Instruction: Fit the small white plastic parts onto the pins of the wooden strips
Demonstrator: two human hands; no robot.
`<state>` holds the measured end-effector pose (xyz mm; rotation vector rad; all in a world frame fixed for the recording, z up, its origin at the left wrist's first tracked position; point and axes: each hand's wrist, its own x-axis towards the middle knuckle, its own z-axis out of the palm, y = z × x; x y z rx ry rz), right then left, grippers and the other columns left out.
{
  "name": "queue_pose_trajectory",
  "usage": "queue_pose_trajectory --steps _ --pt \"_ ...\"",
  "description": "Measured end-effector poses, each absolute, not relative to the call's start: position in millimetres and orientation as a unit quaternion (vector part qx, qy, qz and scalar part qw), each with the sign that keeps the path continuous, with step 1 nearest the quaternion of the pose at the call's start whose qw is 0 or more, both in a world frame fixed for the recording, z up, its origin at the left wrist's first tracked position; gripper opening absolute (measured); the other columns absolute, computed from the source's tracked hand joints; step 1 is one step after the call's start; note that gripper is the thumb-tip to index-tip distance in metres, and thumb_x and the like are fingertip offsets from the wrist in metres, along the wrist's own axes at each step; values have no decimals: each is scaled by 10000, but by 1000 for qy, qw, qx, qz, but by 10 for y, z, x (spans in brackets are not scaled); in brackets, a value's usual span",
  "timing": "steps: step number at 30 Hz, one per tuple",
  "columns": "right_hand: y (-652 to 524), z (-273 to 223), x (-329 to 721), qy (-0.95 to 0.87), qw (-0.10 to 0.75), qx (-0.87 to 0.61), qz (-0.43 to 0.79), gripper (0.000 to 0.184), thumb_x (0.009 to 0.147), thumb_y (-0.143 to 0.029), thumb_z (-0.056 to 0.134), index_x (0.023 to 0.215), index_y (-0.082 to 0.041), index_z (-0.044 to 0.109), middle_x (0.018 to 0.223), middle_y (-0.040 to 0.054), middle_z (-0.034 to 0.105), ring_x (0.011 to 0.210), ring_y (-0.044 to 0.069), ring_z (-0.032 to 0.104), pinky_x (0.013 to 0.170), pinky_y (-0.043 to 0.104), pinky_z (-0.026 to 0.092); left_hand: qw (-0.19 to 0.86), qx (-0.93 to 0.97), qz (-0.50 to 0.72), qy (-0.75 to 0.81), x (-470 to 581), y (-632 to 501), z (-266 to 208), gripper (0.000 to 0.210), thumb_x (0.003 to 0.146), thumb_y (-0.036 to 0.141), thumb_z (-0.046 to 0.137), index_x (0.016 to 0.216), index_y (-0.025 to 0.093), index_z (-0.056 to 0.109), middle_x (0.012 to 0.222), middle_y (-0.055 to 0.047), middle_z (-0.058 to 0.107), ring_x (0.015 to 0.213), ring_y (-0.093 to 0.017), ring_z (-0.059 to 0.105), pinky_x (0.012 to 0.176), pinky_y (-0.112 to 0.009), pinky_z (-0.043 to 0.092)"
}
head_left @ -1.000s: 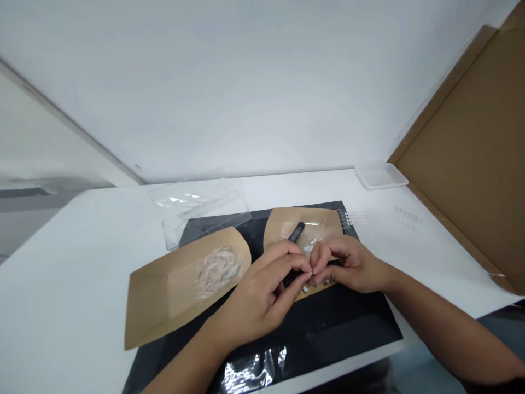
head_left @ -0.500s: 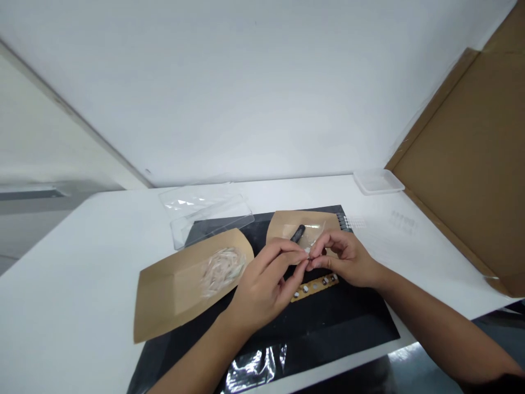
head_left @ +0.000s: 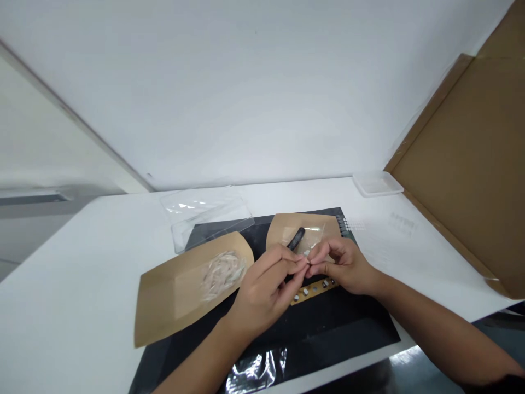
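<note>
My left hand (head_left: 270, 284) and my right hand (head_left: 342, 264) meet fingertip to fingertip above the black mat (head_left: 328, 328). Both are closed in a pinch on something tiny, mostly covered by the fingers and too small to name. Just below them lies a yellowish strip (head_left: 310, 291) with several small round, silvery and white pieces along it. Behind the fingertips stands a brown paper tray (head_left: 281, 223), holding a black curved object (head_left: 296, 239) and a clear plastic bag; my hands hide its near part.
To the left, a longer paper tray (head_left: 158, 306) holds a clear bag of pale slender pieces (head_left: 222, 275). Clear plastic covers (head_left: 213, 219) lie behind it. A translucent shallow box (head_left: 378, 184) sits at the back right, beside a cardboard panel (head_left: 463, 164).
My hands stay together in nearly the same spot, with small shifts of the fingertips. The whole view has moved slightly.
</note>
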<state>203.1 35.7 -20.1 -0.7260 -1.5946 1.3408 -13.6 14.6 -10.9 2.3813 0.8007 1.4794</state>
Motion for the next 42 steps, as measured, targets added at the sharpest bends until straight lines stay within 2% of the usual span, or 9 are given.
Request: queue_pose_trajectory --steps 7,12,19,25,28,36,42 --pt "355 -194 2030 -679 445 -298 502 170 829 -287 899 839 -218 744 898 2 794 836 145 764 794 286 611 122 831 474 264 -160 153 -11 141 950 32 667 1019 154 672 967 -75 663 886 -169 681 662 -256 605" --pt "349 -95 2054 -724 442 -302 436 125 853 -281 880 884 -230 770 881 3 789 824 151 750 789 295 596 149 815 477 293 -155 152 -66 173 981 72 640 1106 186 673 1019 -77 653 821 -139 662 509 -173 532" --pt "361 -28 2055 -745 445 -287 406 178 922 -384 813 979 -231 743 887 9 782 812 155 753 766 293 597 169 815 452 320 -173 161 -76 153 1016 118 595 1120 204 668 1046 -68 625 799 -124 647 513 -159 536" --pt "368 48 2058 -823 444 -260 240 201 970 -420 762 1003 -228 713 875 16 786 811 166 732 783 314 532 160 810 458 328 -154 174 -78 149 1013 120 601 1116 203 671 1040 -74 631 864 -149 659 518 -158 539" --pt "363 53 2056 -833 439 -277 189 159 981 -384 753 1000 -235 697 895 10 787 822 170 727 813 340 502 166 807 463 327 -147 184 -98 144 1017 128 604 1120 200 676 1044 -73 630 844 -140 651 501 -147 532" --pt "376 18 2065 -841 416 -291 185 97 1002 -325 720 1040 -240 693 924 7 792 839 175 730 848 369 476 155 806 466 331 -141 170 -109 157 1012 110 610 1118 202 681 1038 -69 651 812 -132 652 501 -153 525" --pt "373 -2 2065 -834 443 -270 186 63 994 -257 727 1050 -255 698 936 1 806 843 171 744 835 357 508 149 800 478 331 -121 128 -71 162 1007 107 622 1119 200 694 1048 -78 658 787 -124 649 493 -148 519"
